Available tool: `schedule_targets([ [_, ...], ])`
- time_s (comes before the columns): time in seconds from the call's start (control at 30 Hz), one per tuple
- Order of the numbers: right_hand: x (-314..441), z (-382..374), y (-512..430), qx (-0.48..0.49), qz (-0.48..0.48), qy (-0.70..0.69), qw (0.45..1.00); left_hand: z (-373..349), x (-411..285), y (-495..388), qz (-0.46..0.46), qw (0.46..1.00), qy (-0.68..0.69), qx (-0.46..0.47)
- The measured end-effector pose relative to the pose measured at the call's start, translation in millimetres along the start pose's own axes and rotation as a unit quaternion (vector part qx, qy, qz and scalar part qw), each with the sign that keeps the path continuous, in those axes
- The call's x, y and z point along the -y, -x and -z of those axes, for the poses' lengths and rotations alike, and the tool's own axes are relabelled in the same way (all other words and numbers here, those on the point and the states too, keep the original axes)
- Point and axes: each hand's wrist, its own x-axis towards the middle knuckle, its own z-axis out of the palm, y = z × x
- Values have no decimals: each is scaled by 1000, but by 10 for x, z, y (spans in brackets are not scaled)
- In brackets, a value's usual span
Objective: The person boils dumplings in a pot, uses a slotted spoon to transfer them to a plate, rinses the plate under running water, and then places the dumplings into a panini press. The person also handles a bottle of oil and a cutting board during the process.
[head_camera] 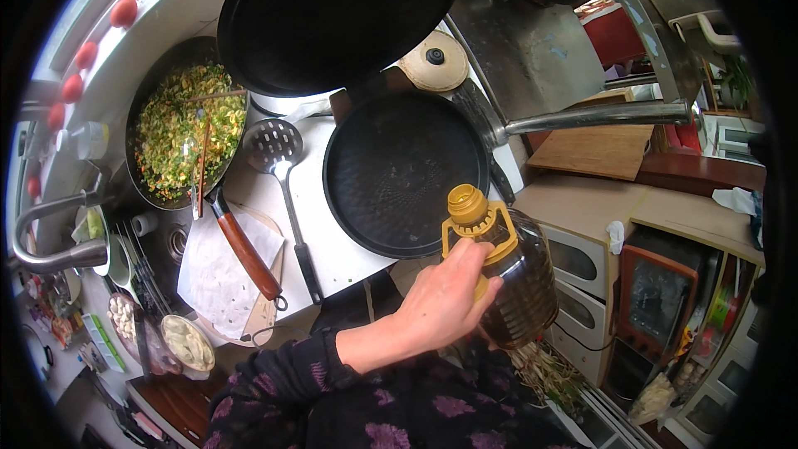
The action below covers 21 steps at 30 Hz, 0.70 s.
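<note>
My left hand (pixel 446 299) is closed around the yellow handle of a large plastic bottle (pixel 527 280) of dark liquid. The bottle's yellow neck (pixel 467 199) overlaps the near right rim of a round black electric griddle (pixel 405 174) in this view. No liquid is seen flowing. The griddle's black lid (pixel 336 12) stands raised behind it. My right hand is mostly hidden; a bit of skin at the bottle's base may belong to it. To the left, a pan (pixel 234 240) with a brown handle holds chopped vegetable and egg mix (pixel 187 131), with chopsticks (pixel 202 156) on top.
A slotted turner (pixel 287 181) lies between pan and griddle. White paper (pixel 218 268) lies under the pan handle. A faucet (pixel 62 255) and bowl of pale dough or filling (pixel 188 343) are at left. A metal handle (pixel 598 117) juts out at right, near a wooden board (pixel 586 149).
</note>
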Motion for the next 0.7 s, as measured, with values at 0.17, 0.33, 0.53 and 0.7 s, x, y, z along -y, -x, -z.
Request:
schedule_targets([
  [0.17, 73, 68, -29, 5, -6, -17, 1000, -1, 52, -26, 12, 1000, 2, -5],
  [0.33, 76, 138, -36, 4, -9, -16, 1000, -7, 8, -23, 3, 1000, 13, -1],
  [0.53, 93, 158, -120, 18, -19, -9, 1000, 25, -298, 61, -6, 997, 45, 59],
  [0.7, 61, 218, -254, 49, -34, 1, 998, 42, -580, 199, -56, 993, 70, 77],
])
